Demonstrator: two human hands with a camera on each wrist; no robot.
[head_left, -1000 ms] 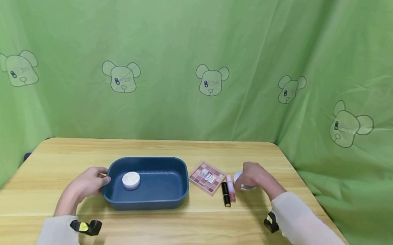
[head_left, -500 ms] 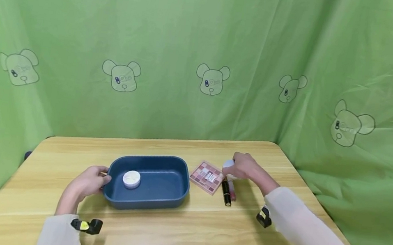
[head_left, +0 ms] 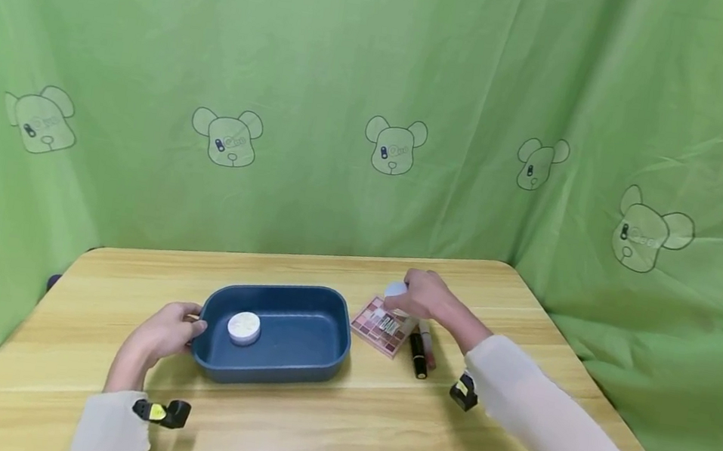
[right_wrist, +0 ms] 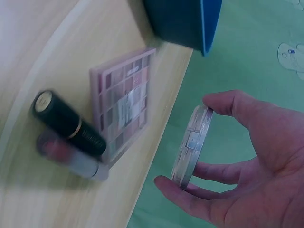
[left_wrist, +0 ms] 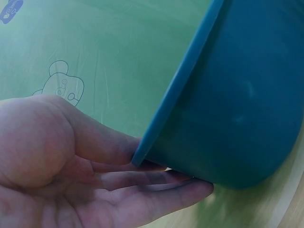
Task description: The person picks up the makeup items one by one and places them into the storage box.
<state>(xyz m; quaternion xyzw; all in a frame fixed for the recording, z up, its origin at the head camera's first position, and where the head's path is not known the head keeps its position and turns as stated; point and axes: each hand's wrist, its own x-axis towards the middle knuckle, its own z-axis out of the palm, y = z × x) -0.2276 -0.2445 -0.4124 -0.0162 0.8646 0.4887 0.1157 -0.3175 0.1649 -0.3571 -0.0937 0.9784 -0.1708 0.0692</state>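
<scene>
My left hand [head_left: 164, 330] grips the left end of a dark blue plastic basin [head_left: 301, 339], thumb over the rim and fingers against the outside wall, as the left wrist view shows. Inside the basin, toward its left, lies a round white lidded case [head_left: 244, 327]. Pinched between the thumb and fingers of my right hand [head_left: 428, 295] is a thin round compact [right_wrist: 191, 146] with a clear rim and a small clasp. It is held off the table, above the far part of a pink eyeshadow palette [head_left: 382, 329].
Right of the palette, a black and gold lipstick tube [head_left: 417, 355] lies beside a pink lip gloss tube [head_left: 428, 352], partly hidden in the head view. All stand on a wooden table [head_left: 279, 436]. A green curtain [head_left: 303, 202] with bear prints hangs behind and around it.
My right hand has lifted the compact from the table right of the tubes and carried it left, over them to the palette. My left hand and the basin have stayed in place.
</scene>
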